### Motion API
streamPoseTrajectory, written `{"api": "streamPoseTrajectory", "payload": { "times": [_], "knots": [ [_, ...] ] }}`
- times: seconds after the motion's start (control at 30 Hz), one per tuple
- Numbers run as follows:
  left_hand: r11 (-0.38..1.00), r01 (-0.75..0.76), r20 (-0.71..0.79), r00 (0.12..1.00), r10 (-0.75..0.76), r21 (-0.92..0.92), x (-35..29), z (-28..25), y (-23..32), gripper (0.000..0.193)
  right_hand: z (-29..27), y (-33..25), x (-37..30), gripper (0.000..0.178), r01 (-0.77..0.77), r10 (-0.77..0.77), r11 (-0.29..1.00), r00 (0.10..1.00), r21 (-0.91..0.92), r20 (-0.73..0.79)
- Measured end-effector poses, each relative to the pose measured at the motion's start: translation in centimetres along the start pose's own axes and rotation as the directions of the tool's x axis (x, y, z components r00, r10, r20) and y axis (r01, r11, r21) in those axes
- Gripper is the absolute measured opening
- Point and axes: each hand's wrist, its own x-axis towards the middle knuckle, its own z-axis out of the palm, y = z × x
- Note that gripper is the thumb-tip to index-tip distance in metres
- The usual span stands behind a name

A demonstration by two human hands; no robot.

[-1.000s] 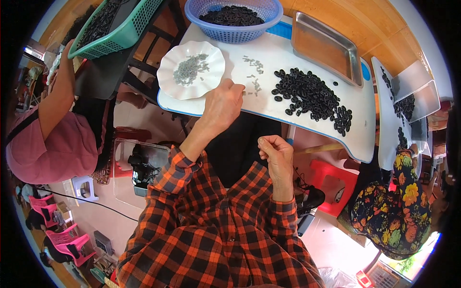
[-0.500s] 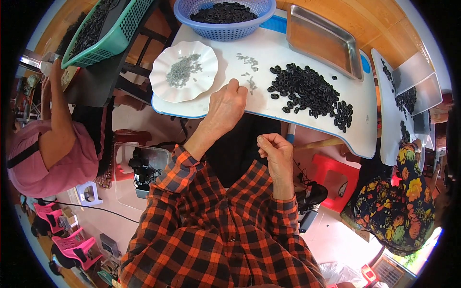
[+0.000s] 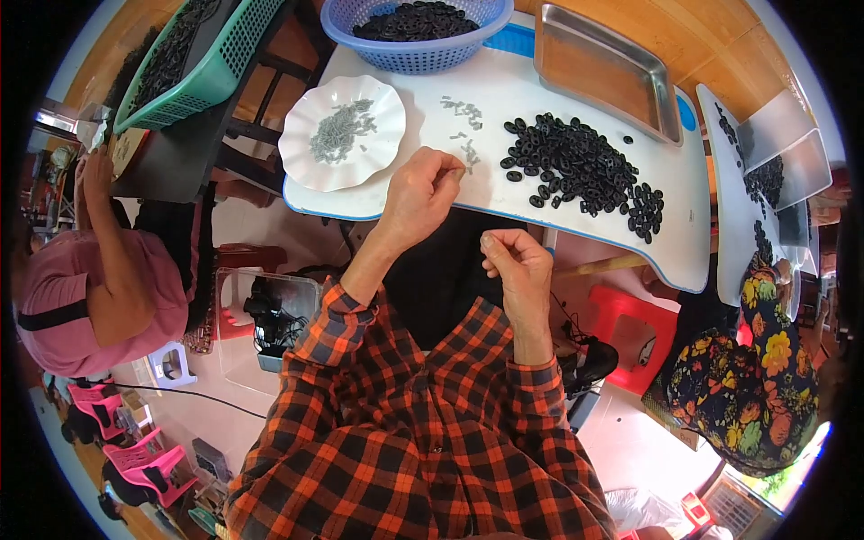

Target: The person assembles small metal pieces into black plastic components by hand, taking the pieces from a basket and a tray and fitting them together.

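In the head view, marks on a carton (image 3: 686, 437), lower right, are too small to read. As a half-second ago, your right hand (image 3: 522, 277) stays closed, thumb to finger. Your left hand (image 3: 418, 195) touches or nears loose grey pieces (image 3: 470, 154), upper centre — I cannot tell its grip. The white plate (image 3: 385, 158), upper left, holds more; the blue basket (image 3: 416, 59), black ovals (image 3: 423, 20).

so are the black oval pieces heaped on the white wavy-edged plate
No, the white plate holds small grey pieces, while the black oval pieces lie heaped on the white table.
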Motion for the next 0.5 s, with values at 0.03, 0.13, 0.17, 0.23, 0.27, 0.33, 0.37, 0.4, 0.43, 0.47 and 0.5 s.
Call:
{"api": "streamPoseTrajectory", "payload": {
  "times": [0.03, 0.13, 0.17, 0.23, 0.27, 0.33, 0.37, 0.4, 0.43, 0.47, 0.5],
  "knots": [
    [1.0, 0.001, 0.001, 1.0, -0.001, 0.001, -0.1, -0.2, 0.1, 0.011, 0.2, -0.2, 0.3, 0.013, 0.023, -0.023, 1.0, 1.0, 0.003, 0.003],
    [0.736, 0.464, 0.303, 0.885, -0.354, -0.494, -0.3, -1.0, 1.3, 0.017, 0.7, -0.8, 1.2, 0.017, 0.095, -0.095, 0.995, 0.995, -0.012, -0.028],
    [0.677, 0.494, 0.356, 0.868, -0.347, -0.546, -0.3, -1.1, 1.5, 0.018, 0.9, -1.1, 1.6, 0.017, 0.094, -0.094, 0.996, 0.995, -0.013, -0.028],
    [0.611, 0.526, 0.409, 0.849, -0.334, -0.592, -0.5, -1.0, 1.7, 0.019, 1.2, -1.7, 2.2, 0.017, 0.131, -0.13, 0.991, 0.991, 0.024, -0.038],
    [0.633, 0.512, 0.398, 0.857, -0.328, -0.581, -0.7, -0.9, 1.8, 0.019, 1.3, -1.6, 2.4, 0.02, 0.157, -0.156, 0.986, 0.987, 0.052, -0.026],
    [0.653, 0.497, 0.384, 0.865, -0.323, -0.572, -1.1, -0.8, 1.9, 0.018, 1.4, -1.4, 3.0, 0.022, 0.126, -0.126, 0.989, 0.992, 0.072, -0.003],
    [0.692, 0.476, 0.368, 0.875, -0.314, -0.543, -1.3, -0.7, 2.0, 0.016, 1.4, -1.4, 3.2, 0.023, 0.094, -0.096, 0.991, 0.995, 0.095, 0.015],
    [0.729, 0.454, 0.352, 0.885, -0.304, -0.513, -1.4, -0.6, 2.1, 0.015, 1.4, -1.5, 3.3, 0.023, 0.092, -0.094, 0.991, 0.995, 0.095, 0.016],
    [0.728, 0.455, 0.352, 0.885, -0.306, -0.512, -1.4, -0.4, 2.3, 0.015, 1.4, -1.7, 3.4, 0.025, 0.056, -0.06, 0.992, 0.998, 0.113, 0.028],
    [0.804, 0.375, 0.296, 0.919, -0.259, -0.461, -1.5, -0.2, 2.3, 0.014, 1.4, -1.8, 3.4, 0.027, 0.021, -0.026, 0.991, 0.999, 0.129, 0.039],
    [0.869, 0.291, 0.242, 0.948, -0.206, -0.401, -1.6, -0.1, 2.4, 0.012, 1.3, -1.7, 3.4, 0.027, 0.02, -0.026, 0.992, 0.999, 0.128, 0.039]
  ]
}}
